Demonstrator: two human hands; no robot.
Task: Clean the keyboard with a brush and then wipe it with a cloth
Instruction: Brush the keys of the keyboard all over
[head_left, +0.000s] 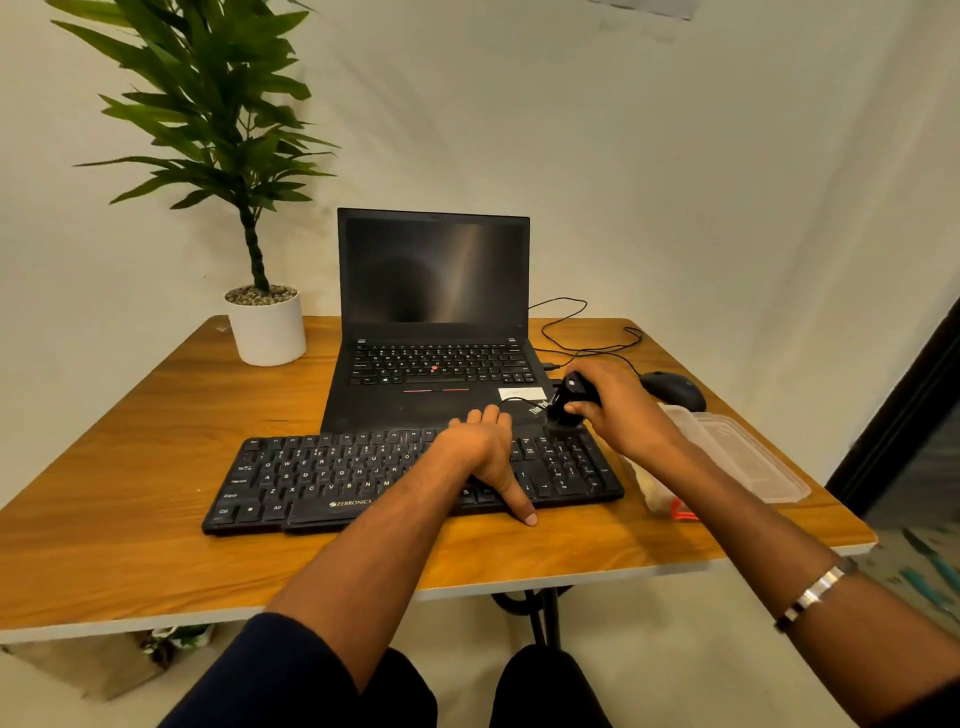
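Observation:
A black external keyboard (332, 478) lies across the front of the wooden table (130, 467). My left hand (485, 452) rests flat on its right-middle keys, fingers reaching the far edge and thumb stretched down past the near edge. My right hand (613, 410) grips a black brush (563, 408) upright, its bristles on the keys at the keyboard's far right corner. A pale cloth (654, 493) with an orange bit lies just right of the keyboard, partly hidden by my right forearm.
An open black laptop (434, 312) stands right behind the keyboard, screen dark. A potted plant (265, 327) sits at the back left. A black mouse (675, 389) with its cable and a clear plastic container (743, 457) lie on the right.

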